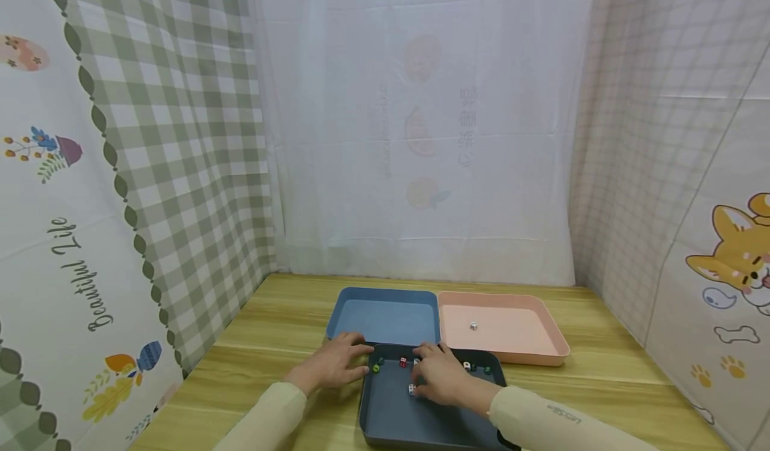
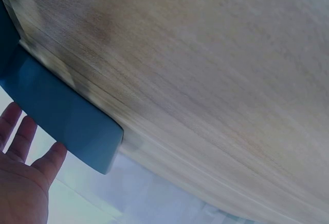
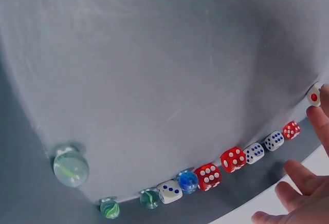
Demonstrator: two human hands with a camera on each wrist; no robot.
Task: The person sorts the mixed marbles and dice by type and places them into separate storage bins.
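Observation:
My right hand (image 1: 442, 374) reaches into the dark grey tray (image 1: 385, 424). In the right wrist view its thumb and a finger pinch a white die (image 3: 314, 96) with a red pip, close over the tray floor. Along the far wall lie red dice (image 3: 208, 176), white dice (image 3: 169, 191), a blue marble (image 3: 187, 182) and green marbles (image 3: 149, 199). A larger clear marble (image 3: 71, 167) sits near a corner. My left hand (image 1: 337, 361) is at the grey tray's far left corner; the left wrist view shows its extended fingers at the blue tray (image 2: 67, 113).
Behind the grey tray, the blue tray and a pink tray (image 1: 505, 311) stand side by side. One white die (image 1: 473, 326) lies in the pink one. Under them is a wood-grain table (image 1: 289, 311), with cloth hangings (image 1: 421, 257) behind and at both sides.

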